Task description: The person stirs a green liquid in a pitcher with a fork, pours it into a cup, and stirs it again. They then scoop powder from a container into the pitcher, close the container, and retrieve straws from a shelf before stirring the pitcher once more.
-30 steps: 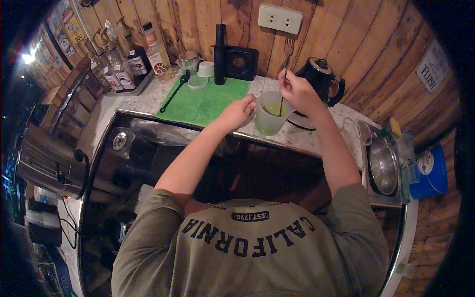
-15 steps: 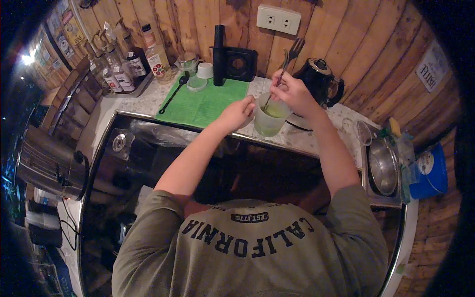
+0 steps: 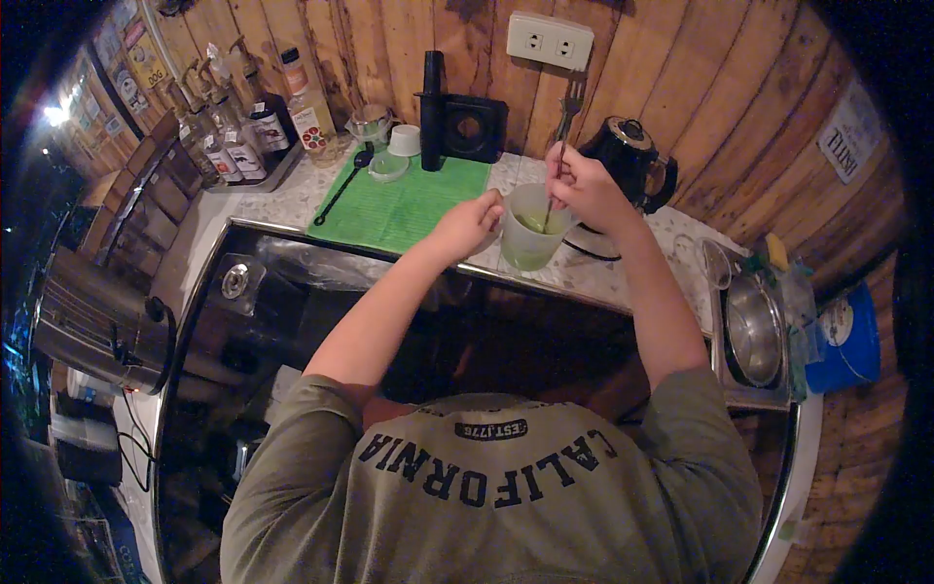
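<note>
A frosted plastic pitcher (image 3: 528, 251) with green liquid in it stands near the counter's front edge. My left hand (image 3: 473, 226) is closed at the pitcher's left side, seemingly round its handle, which the fingers hide. Over the pitcher's rim, my right hand (image 3: 582, 190) pinches a metal fork (image 3: 571, 102) with its tines pointing up. The lower end of the fork's handle dips into the green liquid.
Left of the pitcher lies a green cloth (image 3: 404, 204) with a long black spoon (image 3: 341, 190) and small cups. A black kettle (image 3: 623, 161) stands behind my right hand. Pump bottles (image 3: 233, 151) fill the back left; a steel sink (image 3: 754, 331) is at right.
The fork has swung from leaning right to nearly upright, and its lower end has shifted right within the pitcher. My right hand moved slightly right; my left hand stayed in place.
</note>
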A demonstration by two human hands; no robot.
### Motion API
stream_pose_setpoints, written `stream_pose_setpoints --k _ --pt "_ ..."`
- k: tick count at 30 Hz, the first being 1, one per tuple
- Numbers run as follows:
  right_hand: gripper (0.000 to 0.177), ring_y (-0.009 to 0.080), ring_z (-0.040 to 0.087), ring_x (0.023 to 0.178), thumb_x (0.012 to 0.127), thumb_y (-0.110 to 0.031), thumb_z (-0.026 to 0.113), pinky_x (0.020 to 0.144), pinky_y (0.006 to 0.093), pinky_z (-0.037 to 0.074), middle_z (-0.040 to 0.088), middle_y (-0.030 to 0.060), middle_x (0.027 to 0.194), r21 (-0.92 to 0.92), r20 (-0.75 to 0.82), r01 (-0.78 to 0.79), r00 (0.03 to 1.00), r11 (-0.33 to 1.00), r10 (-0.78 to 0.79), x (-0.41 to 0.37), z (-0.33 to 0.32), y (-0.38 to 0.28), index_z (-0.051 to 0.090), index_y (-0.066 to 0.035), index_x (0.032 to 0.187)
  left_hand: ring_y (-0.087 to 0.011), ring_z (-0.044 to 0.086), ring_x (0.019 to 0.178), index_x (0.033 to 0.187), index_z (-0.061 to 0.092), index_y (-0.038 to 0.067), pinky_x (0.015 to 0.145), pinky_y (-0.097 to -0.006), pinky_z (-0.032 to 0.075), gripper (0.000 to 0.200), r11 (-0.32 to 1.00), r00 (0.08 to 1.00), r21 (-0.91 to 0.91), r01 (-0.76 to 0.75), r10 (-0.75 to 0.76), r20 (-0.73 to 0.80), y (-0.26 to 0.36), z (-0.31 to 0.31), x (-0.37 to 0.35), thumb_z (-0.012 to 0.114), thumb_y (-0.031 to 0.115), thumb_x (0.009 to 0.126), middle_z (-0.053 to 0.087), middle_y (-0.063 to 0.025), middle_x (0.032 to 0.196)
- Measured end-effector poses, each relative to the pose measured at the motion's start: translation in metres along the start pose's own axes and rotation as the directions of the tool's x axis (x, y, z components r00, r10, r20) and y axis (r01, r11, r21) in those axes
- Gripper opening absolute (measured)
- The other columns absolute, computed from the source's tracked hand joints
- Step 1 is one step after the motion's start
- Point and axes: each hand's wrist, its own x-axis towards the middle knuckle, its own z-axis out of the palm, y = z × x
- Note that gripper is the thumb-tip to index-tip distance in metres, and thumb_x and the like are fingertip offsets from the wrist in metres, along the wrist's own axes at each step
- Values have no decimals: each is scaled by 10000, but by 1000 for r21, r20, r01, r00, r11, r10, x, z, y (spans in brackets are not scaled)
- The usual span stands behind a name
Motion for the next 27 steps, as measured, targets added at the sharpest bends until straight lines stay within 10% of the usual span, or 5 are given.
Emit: stream_pose_setpoints --k 9,12,18,21,27 --pt "138 99 586 693 861 -48 579 642 253 483 552 37 754 -291 -83 156 979 944 -188 1 2 0 464 -22 932 -336 586 711 954 487 43 657 -400 461 183 1000 1000 6 17 -17 7 1 -1 0 459 224 948 593 -157 747" --pt "115 97 573 672 866 -50 567 629 251 470 538 46 741 172 -50 32 998 984 -24 3 12 -7 470 -22 919 -350 585 721 954 488 46 658 -406 460 182 1000 1000 14 23 -23 1 4 -1 -1 458 226 948 594 -167 755" --pt "114 96 565 669 870 -47 565 637 262 484 533 35 759 -386 -105 206 959 899 -264 0 3 -3 469 -23 926 -369 583 739 955 492 50 665 -415 458 180 1000 1000 16 24 -24 2 5 -2 0 457 227 946 598 -180 776" --pt "114 99 564 667 866 -46 562 640 266 488 533 29 756 121 -1 21 1000 992 -20 2 8 -8 469 -20 927 -376 579 745 954 492 49 669 -418 457 181 999 999 11 37 -37 8 4 0 0 458 226 946 596 -182 783" --pt "114 93 559 663 865 -42 563 635 263 496 540 24 766 -397 -125 181 960 900 -249 2 2 -4 469 -26 927 -384 575 757 953 490 51 676 -425 456 180 1000 1000 28 7 -7 -2 -1 1 2 460 228 946 594 -184 793"
